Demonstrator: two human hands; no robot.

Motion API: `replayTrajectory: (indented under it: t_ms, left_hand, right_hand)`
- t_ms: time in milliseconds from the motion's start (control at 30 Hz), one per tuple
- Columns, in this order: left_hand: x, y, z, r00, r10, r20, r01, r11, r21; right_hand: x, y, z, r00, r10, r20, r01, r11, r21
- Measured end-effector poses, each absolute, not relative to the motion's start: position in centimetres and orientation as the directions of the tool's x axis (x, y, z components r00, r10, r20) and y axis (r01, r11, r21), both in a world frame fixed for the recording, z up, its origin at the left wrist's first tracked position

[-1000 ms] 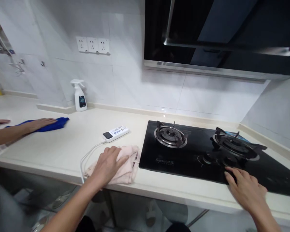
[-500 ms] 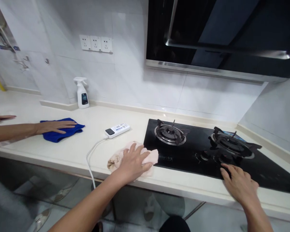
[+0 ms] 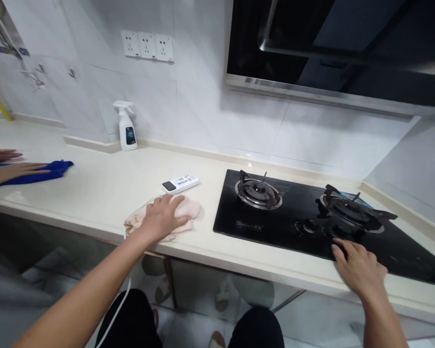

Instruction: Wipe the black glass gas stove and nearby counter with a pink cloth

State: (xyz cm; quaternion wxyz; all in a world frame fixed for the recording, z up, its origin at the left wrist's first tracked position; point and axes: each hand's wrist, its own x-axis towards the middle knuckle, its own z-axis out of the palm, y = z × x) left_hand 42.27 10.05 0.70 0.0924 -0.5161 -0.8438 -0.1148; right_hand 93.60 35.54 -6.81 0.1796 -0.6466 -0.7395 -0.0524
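Note:
My left hand (image 3: 163, 216) presses on a pale pink cloth (image 3: 188, 209), its fingers bent over the fabric. The cloth lies bunched on the white countertop (image 3: 206, 241), stained brown on its left part. A white power bank (image 3: 181, 183) lies just behind it, and its white cable (image 3: 118, 309) passes by the cloth and hangs over the counter's front edge. My right hand (image 3: 360, 266) rests open on the front edge of the black gas hob (image 3: 275, 227), holding nothing. Its fingertips are close to the right control knob (image 3: 337, 232).
Two burners with pan supports (image 3: 259, 193) stand up from the hob. A white spray bottle (image 3: 126, 128) is against the wall, below several sockets (image 3: 147, 46). At far left, another person's hands (image 3: 14, 169) work with a blue cloth (image 3: 54, 169). A range hood (image 3: 322, 89) overhangs the hob.
My left hand and the pink cloth have slid left, away from the hob's edge. The other person's hand and blue cloth have moved left. My right hand has stayed put.

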Motion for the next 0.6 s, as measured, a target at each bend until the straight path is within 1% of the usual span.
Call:
replayTrajectory:
  t_ms: [100,200,333,400,500,533,567,600]
  left_hand:
    - [42.2,10.7,0.9,-0.469,0.812,0.348,0.879,0.466,0.097]
    - [43.6,11.1,0.5,-0.475,0.785,0.399,0.876,0.463,0.131]
    - [47.2,11.1,-0.5,-0.425,0.8,0.424,0.905,0.378,0.195]
    - [49.0,11.1,-0.5,-0.373,0.834,0.407,0.919,0.273,0.284]
    - [50.9,11.9,0.8,-0.345,0.861,0.373,0.832,0.097,0.546]
    - [51.3,12.4,1.7,-0.358,0.851,0.385,0.79,0.056,0.61]
    - [51.6,13.1,2.6,-0.377,0.827,0.418,0.765,0.022,0.644]
    - [52.0,14.0,3.6,-0.392,0.788,0.474,0.758,-0.014,0.652]
  right_hand:
    - [93.3,35.3,-6.6,-0.101,0.936,0.337,0.974,0.161,-0.157]
    - [92.9,34.9,-6.3,-0.101,0.933,0.346,0.976,0.16,-0.146]
    - [92.5,34.4,-5.9,-0.094,0.937,0.337,0.981,0.145,-0.129]
    - [92.4,34.2,-5.7,-0.097,0.934,0.344,0.98,0.15,-0.131]
    - [92.4,34.1,-5.5,-0.106,0.93,0.351,0.977,0.164,-0.139]
    - [92.3,34.0,-5.4,-0.107,0.931,0.349,0.975,0.167,-0.144]
    - [92.3,34.0,-5.4,-0.108,0.932,0.347,0.974,0.169,-0.151]
    - [92.3,33.9,-5.3,-0.107,0.933,0.345,0.973,0.17,-0.159]
